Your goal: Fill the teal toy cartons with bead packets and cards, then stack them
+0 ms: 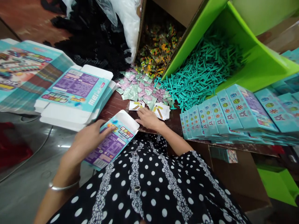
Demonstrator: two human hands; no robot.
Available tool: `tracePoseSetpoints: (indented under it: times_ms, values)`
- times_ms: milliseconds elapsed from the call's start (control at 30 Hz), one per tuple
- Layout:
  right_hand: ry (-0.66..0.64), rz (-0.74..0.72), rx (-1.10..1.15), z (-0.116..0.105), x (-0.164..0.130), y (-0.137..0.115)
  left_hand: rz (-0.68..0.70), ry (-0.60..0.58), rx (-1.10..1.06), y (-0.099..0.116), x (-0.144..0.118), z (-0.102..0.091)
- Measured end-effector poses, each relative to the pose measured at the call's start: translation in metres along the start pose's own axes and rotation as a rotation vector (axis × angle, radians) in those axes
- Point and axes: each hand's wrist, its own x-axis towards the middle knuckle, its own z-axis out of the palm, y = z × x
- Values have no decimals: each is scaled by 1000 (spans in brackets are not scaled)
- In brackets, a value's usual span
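Left hand (90,138) clamps the open-flapped box (112,141) at 7 o'clock, mouth tilted toward 1 o'clock for loading, while right hand (147,119), fingers flat and spread, presses on cards (161,111) beside sachets (140,88).

The person's left hand (90,138) reaches forward from the lower left, forearm bare, a thin bangle around the wrist, its fingers curled in a grip with the thumb on top. The right hand (147,118) stretches farther ahead, palm down, fingers spread flat and pressing downward, forearm angled from the right.
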Motion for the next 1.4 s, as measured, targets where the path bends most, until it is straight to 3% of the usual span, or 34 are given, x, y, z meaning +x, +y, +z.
tracePoseSetpoints:
  times_ms: [167, 333, 400, 533, 600, 733, 867, 967, 1033, 1133, 1167, 1233, 1300, 1400]
  values:
    - [9, 40, 16, 6, -11, 0, -16, 169, 59, 8, -27, -16]
    - [-27, 5, -74, 0, -5, 1, -60, 208, 45, -1, -25, -21]
    - [121, 65, -48, -11, -5, 9, -57, 199, 23, -6, -18, -19]
    - [657, 187, 193, -47, -14, 27, 0, 145, -66, -4, -3, -19]
    - [762, 136, 337, -65, -19, 29, 38, 130, -135, 1, 5, -20]
    - [527, -7, 500, -83, -21, 12, 113, 149, -288, 15, 15, -23]
    - [256, -7, 527, -83, -15, -15, 194, 136, -417, 26, 18, -22]
    - [195, -26, 499, -87, -10, -18, 215, 160, -437, 30, 21, -20]
    - [284, 61, 431, -92, -9, 0, 196, 177, -429, 29, 25, -17]
    - [390, 492, 209, -99, -15, 57, 169, 188, -413, 24, 34, -13]
    - [351, 670, 140, -99, -19, 79, 164, 190, -409, 22, 37, -11]
    - [152, 928, 69, -93, -28, 118, 160, 186, -411, 19, 44, -7]
    - [26, 1023, 69, -81, -34, 145, 164, 170, -445, 18, 51, -2]
    - [-57, 1043, 99, -58, -35, 159, 175, 121, -531, 18, 60, 7]
